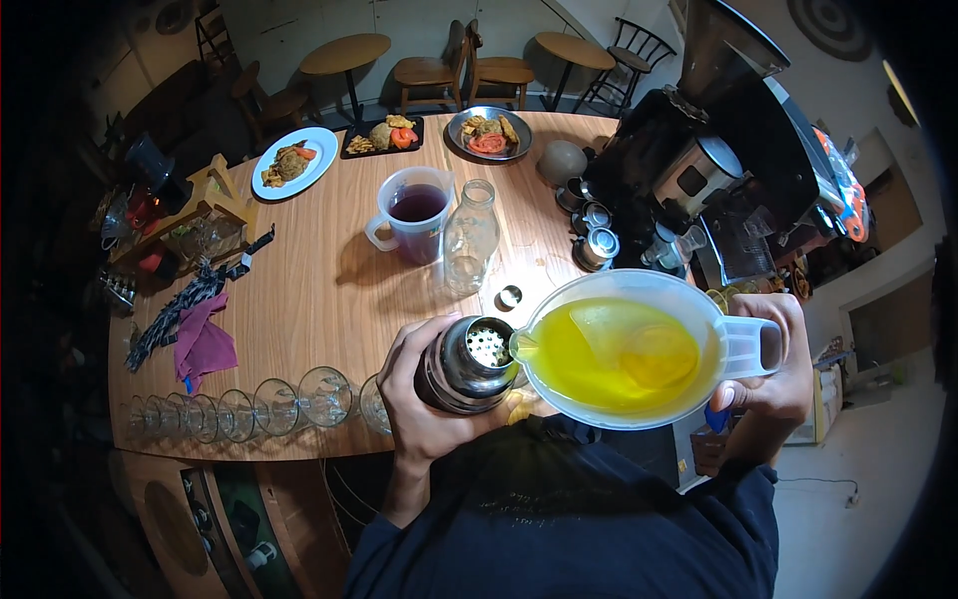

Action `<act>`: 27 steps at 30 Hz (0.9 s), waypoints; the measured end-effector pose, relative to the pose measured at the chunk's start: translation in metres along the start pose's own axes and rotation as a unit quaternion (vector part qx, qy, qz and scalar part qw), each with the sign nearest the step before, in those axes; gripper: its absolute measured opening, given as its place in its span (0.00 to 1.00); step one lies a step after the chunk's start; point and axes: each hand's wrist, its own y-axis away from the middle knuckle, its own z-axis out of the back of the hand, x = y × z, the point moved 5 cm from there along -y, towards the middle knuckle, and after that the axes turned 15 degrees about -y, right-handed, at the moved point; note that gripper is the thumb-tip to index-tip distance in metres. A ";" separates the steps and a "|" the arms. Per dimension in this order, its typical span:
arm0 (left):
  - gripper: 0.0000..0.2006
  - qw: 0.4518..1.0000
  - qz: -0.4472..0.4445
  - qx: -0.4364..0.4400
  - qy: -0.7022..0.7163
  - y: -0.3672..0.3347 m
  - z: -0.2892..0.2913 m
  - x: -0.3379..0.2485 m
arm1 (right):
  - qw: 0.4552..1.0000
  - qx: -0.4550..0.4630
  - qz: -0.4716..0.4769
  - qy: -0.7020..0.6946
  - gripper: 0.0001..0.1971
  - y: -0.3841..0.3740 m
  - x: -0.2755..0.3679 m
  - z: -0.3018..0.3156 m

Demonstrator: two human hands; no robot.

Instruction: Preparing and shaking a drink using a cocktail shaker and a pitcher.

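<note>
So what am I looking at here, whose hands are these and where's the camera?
There's no machine: these are a person's bare hands, seen by a wide fisheye camera worn on their head, looking down, so straight edges bend. The left hand holds a dark metal shaker with a holed top. The right hand holds the handle of a jug of yellow liquid, its spout at the shaker's top. On the wooden table stand a jug of purple liquid, a glass bottle, a row of glasses and a white plate of food.
</note>
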 end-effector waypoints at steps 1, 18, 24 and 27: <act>0.44 1.000 0.003 -0.001 0.007 0.000 0.000 0.001 | 0.999 -0.037 0.038 -0.007 0.35 0.001 0.002 0.001; 0.44 0.999 -0.031 0.034 -0.026 0.001 0.002 0.002 | 0.998 0.031 -0.040 0.038 0.44 0.005 -0.009 0.019; 0.42 1.000 -0.014 0.000 -0.009 0.000 0.003 0.001 | 0.996 0.042 -0.055 0.060 0.50 0.007 -0.014 0.027; 0.42 1.000 -0.018 0.003 -0.014 0.001 0.004 0.003 | 0.997 0.029 -0.055 0.052 0.51 0.008 -0.014 0.026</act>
